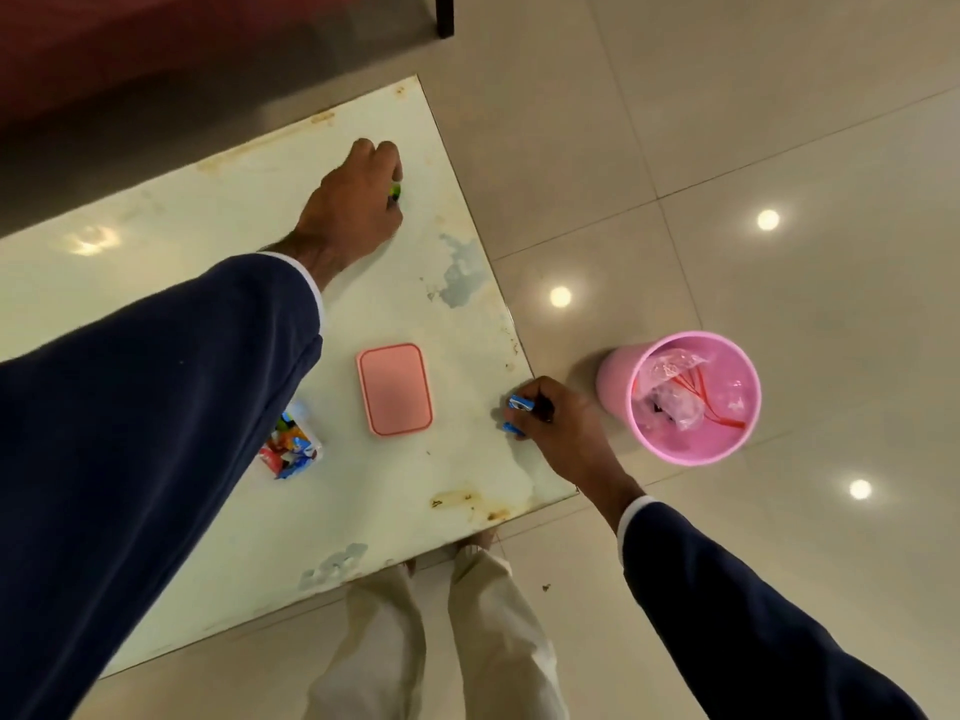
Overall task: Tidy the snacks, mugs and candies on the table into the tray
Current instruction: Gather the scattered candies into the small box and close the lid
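Head cam: your left hand [353, 200] is out over the far part of the table [218, 283], fingers curled down w/ a small green candy [396, 192] just peeking from under the fingertips on the right side of the fist. Most of it is hidden, so its long axis can't be told, nor whether it's lifted or on the top.

Your right hand [553, 423] sits at the table's right edge, fingers closed round blue-wrapped candies [519, 414]; one blue piece shows above the thumb side, another below, both sticking out to the left toward the pink tray [395, 389]. Something dark is in that grip too; can't tell what.

The tray lies flat between your two arms, long axis running near-to-far, tilted a bit. A bright multicolour snack packet [291, 444] lies left of it, partly under your left sleeve [156, 433].

Table top is pale, glossy, w/ rust stains and chipped patches. Floor is shiny beige tile w/ light spots reflected. A pink bin [680, 397] w/ clear plastic wrappers inside stands on the floor just right of your right hand.
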`<state>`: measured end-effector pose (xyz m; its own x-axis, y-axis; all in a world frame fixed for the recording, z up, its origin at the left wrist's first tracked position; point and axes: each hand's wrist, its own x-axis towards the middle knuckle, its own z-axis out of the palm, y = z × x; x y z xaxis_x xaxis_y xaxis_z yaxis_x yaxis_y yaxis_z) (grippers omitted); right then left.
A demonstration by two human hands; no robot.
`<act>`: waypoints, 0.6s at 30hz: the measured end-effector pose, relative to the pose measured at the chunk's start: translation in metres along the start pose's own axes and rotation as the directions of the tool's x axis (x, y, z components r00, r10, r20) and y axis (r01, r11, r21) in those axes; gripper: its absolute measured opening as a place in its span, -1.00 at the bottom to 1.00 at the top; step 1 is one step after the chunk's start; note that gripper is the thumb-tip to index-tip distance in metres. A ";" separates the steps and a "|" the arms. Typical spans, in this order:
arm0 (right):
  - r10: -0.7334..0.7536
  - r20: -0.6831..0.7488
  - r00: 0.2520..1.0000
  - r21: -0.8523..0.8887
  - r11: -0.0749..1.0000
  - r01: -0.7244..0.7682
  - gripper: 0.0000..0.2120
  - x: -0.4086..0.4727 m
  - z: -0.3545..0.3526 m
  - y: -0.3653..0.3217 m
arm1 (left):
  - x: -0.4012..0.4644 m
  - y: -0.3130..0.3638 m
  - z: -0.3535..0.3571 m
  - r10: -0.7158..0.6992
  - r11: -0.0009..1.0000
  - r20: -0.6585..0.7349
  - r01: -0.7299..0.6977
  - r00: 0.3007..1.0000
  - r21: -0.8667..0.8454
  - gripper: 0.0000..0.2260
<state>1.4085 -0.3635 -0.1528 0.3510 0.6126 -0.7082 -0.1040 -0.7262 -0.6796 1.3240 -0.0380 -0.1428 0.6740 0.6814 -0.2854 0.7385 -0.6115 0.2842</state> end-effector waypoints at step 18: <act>0.001 0.140 0.990 0.022 1.000 -0.005 -0.88 -0.038 0.083 -0.060 | -0.309 -0.041 0.000 -0.693 0.256 0.099 0.373 0.714 -0.892 -0.71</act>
<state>1.3240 -0.3177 -0.1008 0.2168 0.6493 -0.7290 -0.1257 -0.7220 -0.6804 1.0854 -0.2231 -0.0665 -0.0292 0.8705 -0.4914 0.4236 0.4560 0.7827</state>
